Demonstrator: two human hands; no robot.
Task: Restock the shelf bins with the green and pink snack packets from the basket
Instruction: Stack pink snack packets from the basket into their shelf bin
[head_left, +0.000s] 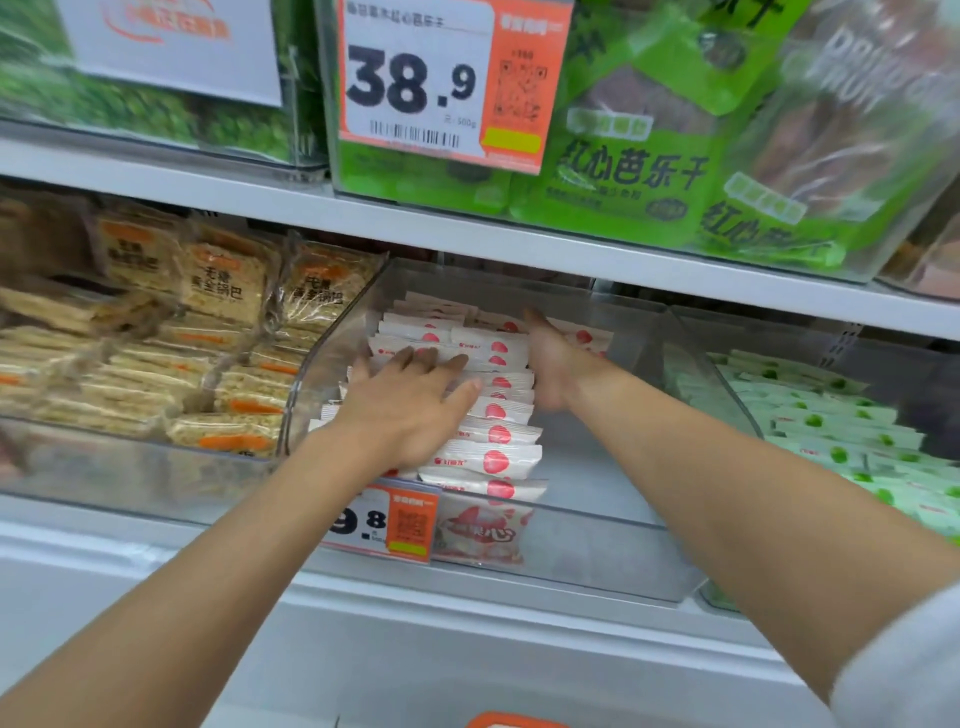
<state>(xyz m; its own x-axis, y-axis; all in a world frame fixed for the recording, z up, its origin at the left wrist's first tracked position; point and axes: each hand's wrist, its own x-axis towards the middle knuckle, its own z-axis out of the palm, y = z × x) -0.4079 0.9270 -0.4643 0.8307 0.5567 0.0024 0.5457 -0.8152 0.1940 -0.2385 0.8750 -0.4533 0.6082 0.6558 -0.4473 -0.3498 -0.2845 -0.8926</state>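
On the white shelf (467, 603), three bins are sitting side by side: the left clear plastic bin (130, 467) is holding tan cracker packets (223, 291), too many to count. In the middle clear plastic bin (597, 551), the left hand (410, 410) is pressing flat on the white packets with pink fruit marks (498, 460), its grip spread wide and pinching nothing, while the right hand (553, 358) is bracing the pile's right edge, fingers straight and pressed together. The right clear plastic bin (727, 395) is holding white packets with green marks (831, 431), overlapping past counting.

Orange-and-white price tag (415, 78) reading 38.9 up top, tan cracker packets (218, 291) stacked at left — clear wrappers, orange labels — white shelf board (156, 189) between them.
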